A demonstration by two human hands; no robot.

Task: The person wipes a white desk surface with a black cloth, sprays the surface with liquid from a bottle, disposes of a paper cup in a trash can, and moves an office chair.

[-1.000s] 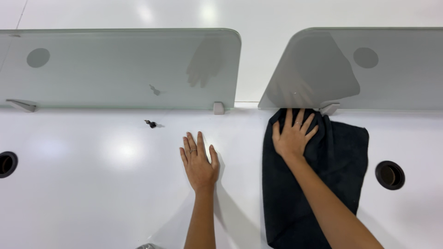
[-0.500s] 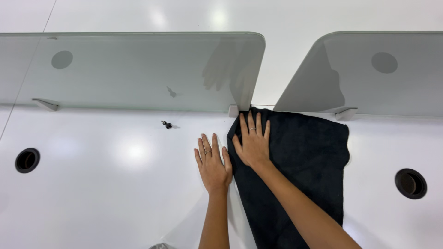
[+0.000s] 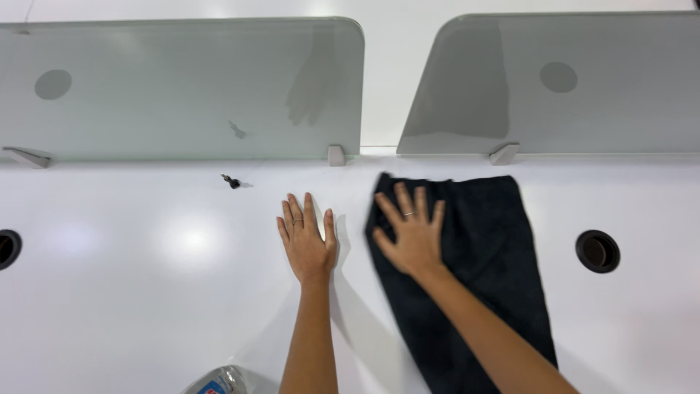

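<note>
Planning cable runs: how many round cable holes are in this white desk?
2: one round black cable hole right of the black cloth, another cut by the left edge. More may lie outside view.

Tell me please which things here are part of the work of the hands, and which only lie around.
In the work:
- right hand, flat on the black cloth
- left hand, flat on the white desk

Only lying around:
- small dark object
- bottle at the bottom edge
- two glass dividers
- cable holes

R hand point(image 3: 414, 235) flat on black cloth point(image 3: 481, 277); L hand point(image 3: 308, 241) flat on white desk point(image 3: 131, 292).
</note>
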